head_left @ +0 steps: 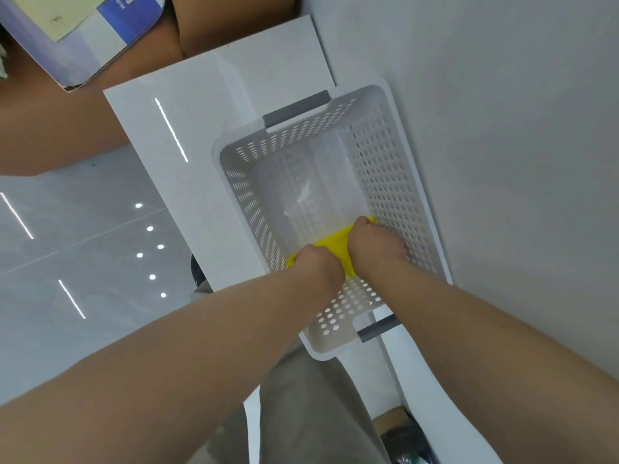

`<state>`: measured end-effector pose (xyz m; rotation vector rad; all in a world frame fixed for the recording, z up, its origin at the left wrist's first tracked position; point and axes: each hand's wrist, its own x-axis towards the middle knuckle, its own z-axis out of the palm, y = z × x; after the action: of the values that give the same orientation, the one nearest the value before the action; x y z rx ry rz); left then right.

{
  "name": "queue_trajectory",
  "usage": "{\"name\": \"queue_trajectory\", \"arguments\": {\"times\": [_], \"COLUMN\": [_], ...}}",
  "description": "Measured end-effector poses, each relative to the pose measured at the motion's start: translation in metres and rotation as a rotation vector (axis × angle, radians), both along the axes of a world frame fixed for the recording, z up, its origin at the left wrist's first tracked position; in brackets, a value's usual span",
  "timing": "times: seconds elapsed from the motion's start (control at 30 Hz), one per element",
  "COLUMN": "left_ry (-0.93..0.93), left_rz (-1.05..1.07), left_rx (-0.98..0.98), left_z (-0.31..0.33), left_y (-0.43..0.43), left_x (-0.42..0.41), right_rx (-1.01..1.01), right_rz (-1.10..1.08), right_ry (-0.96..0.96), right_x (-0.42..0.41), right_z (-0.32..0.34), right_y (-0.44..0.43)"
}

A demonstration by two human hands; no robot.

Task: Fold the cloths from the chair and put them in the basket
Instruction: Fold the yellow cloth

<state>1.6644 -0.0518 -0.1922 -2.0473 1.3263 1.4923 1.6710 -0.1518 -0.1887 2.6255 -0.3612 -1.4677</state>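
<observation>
A folded yellow cloth point(335, 245) lies low inside the white perforated basket point(378, 155), near its close end. My left hand point(318, 267) grips the cloth's left end with curled fingers. My right hand point(376, 244) grips its right end, knuckles up. Both forearms reach down over the basket's near wall. Most of the cloth is hidden under my hands. The rest of the basket floor shows bare. The chair is not in view.
The basket, with grey handles point(296, 108), stands on a narrow white table point(187, 128) against a pale wall point(502, 128). A blue and white carton point(83, 31) sits on brown cardboard at the top left. Glossy grey floor point(83, 262) lies to the left.
</observation>
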Motion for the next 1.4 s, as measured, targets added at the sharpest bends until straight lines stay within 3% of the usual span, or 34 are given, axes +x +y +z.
{"name": "queue_trajectory", "arguments": {"times": [0.33, 0.43, 0.6, 0.7, 0.83, 1.03, 1.17, 1.4], "left_ry": [-0.01, -0.02, 0.045, 0.152, 0.173, -0.059, -0.116, -0.076], "left_rz": [0.022, -0.002, 0.046, 0.082, 0.003, -0.018, -0.048, -0.159], "left_rx": [0.015, 0.04, 0.074, 0.194, 0.224, 0.02, -0.079, -0.352], "left_z": [-0.002, -0.006, 0.005, 0.027, 0.092, 0.223, 0.274, 0.286], "left_y": [0.0, 0.001, 0.002, 0.002, 0.011, 0.047, 0.08, 0.105], "left_x": [0.0, -0.003, 0.002, 0.008, 0.018, 0.031, 0.031, -0.007], "right_rx": [0.029, 0.02, 0.006, -0.009, 0.016, 0.083, 0.1, 0.323], "right_rz": [0.041, -0.043, -0.149, -0.15, -0.069, -0.109, -0.407, -1.429], "right_ry": [0.06, 0.074, 0.057, 0.128, 0.251, -0.045, -0.287, -0.883], "right_x": [-0.006, -0.005, -0.007, -0.008, -0.004, -0.016, -0.054, -0.18], "right_z": [-0.001, -0.008, -0.017, -0.005, 0.057, 0.198, 0.271, 0.327], "right_y": [-0.007, -0.006, 0.001, 0.004, 0.021, 0.033, 0.042, 0.093]}}
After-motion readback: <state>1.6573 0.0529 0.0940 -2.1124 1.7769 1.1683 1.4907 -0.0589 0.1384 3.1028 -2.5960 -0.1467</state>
